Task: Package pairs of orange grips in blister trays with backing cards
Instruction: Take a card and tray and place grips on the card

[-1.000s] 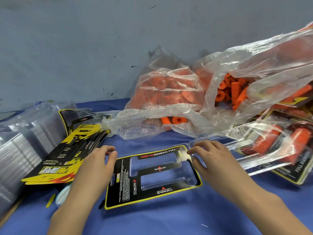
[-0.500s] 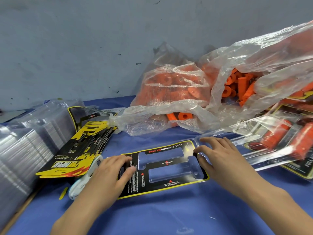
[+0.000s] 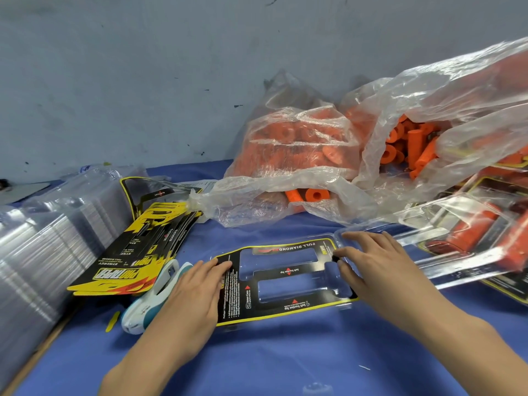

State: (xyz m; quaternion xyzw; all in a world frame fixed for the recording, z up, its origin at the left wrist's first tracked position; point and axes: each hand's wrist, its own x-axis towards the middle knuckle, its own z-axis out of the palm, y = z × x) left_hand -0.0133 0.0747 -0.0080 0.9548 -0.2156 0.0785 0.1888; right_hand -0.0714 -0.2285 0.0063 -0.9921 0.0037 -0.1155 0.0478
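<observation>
A clear blister tray with a black-and-yellow backing card (image 3: 285,274) lies flat on the blue cloth, its two grip pockets empty. My left hand (image 3: 197,292) rests with straight fingers on the card's left end. My right hand (image 3: 371,261) presses on the tray's right end, thumb at the card's edge and fingers spread. Loose orange grips (image 3: 411,147) fill clear plastic bags behind the tray; two grip ends (image 3: 308,194) poke out under the bag.
A stack of yellow-black cards (image 3: 137,252) lies at left beside stacks of clear blister trays (image 3: 43,252). A white-teal stapler (image 3: 151,298) sits under my left hand's side. Finished packs with orange grips (image 3: 471,232) lie at right. A grey wall stands behind.
Both hands slid onto the ends of the tray and card; the left hand moved from beside the card onto its left edge. The view shifted so the stapler shows.
</observation>
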